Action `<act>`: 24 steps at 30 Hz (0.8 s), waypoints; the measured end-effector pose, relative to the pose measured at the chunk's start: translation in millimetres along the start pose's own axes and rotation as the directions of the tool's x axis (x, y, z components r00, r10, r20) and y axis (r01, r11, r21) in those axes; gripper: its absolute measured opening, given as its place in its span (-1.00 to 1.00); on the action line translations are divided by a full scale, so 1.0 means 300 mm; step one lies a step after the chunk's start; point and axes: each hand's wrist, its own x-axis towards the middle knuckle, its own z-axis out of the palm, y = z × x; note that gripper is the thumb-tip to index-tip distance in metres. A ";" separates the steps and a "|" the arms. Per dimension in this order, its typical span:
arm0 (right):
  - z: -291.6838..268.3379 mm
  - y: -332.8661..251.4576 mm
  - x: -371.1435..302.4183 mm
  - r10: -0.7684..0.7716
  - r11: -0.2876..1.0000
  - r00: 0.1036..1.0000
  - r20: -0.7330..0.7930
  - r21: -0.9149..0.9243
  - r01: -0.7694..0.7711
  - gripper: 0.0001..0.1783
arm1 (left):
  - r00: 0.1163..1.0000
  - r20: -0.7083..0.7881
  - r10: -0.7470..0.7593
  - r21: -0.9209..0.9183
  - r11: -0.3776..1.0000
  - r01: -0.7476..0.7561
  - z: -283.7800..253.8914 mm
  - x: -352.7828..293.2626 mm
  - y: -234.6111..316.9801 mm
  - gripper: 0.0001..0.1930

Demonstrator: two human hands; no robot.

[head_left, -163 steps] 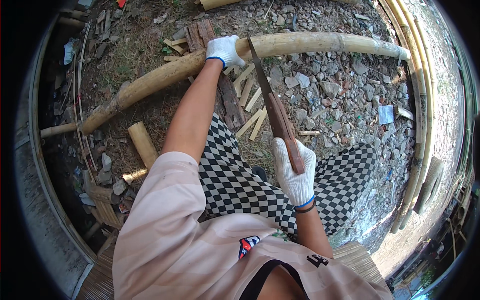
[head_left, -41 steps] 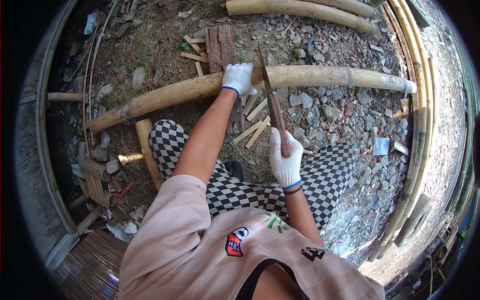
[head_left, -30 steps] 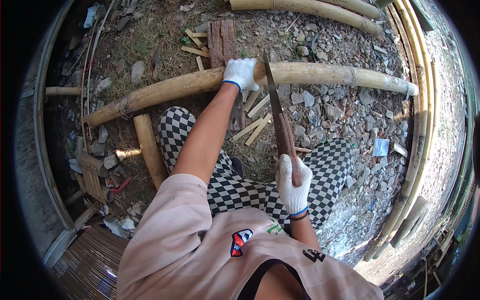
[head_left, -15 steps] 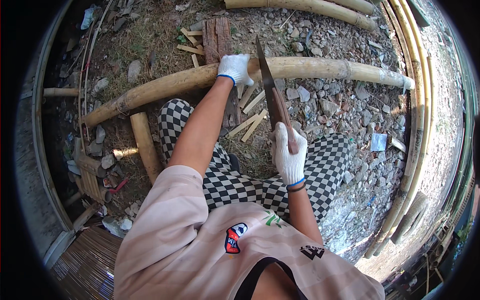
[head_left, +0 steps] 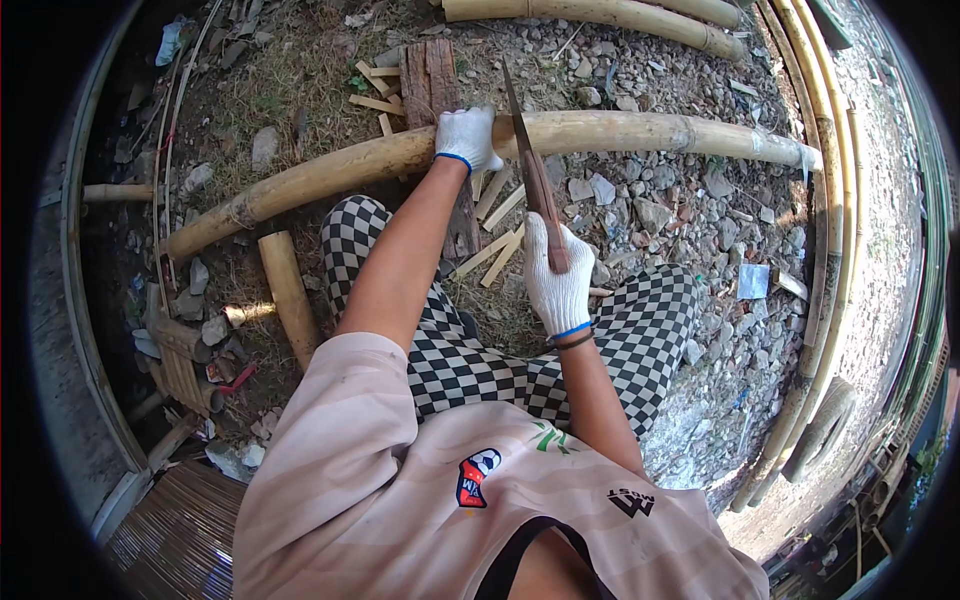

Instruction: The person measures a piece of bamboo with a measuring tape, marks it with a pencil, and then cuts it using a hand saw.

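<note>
A long bamboo pole (head_left: 620,133) lies crosswise in front of me. My left hand (head_left: 467,138), in a white knitted glove with a blue cuff, is closed over the top of it. My right hand (head_left: 556,270), gloved alike, grips the wooden handle of a handsaw (head_left: 524,138). The saw's dark blade crosses the pole just right of my left hand, its tip pointing away from me. Whether the teeth have entered the bamboo I cannot tell. Under the pole runs a rough, weathered wooden plank (head_left: 430,80).
Thin split strips (head_left: 503,257) lie beside the plank. A short bamboo piece (head_left: 287,290) rests left of my knee. More bamboo poles (head_left: 600,18) lie at the far side, and long ones (head_left: 835,220) run along the right. Stony rubble (head_left: 650,215) covers the ground.
My right hand has moved up and left with the saw, so the blade has slid farther over the pole. My left hand keeps its hold on the bamboo.
</note>
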 end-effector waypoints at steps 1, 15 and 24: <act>0.006 -0.010 0.002 -0.004 1.000 1.000 0.003 0.004 0.004 -0.70 | 0.995 -0.101 0.007 0.013 1.000 -0.006 0.035 -0.017 0.002 -0.25; 0.063 0.003 0.144 0.065 0.988 0.998 0.000 0.140 -0.064 -0.58 | 0.896 -0.438 0.070 0.122 0.992 -0.018 0.124 -0.052 0.030 -0.34; -0.044 -0.016 -0.180 0.102 0.970 0.995 0.011 0.220 -0.102 -0.59 | 0.931 -0.365 0.002 0.109 0.993 0.040 0.101 -0.108 -0.004 -0.30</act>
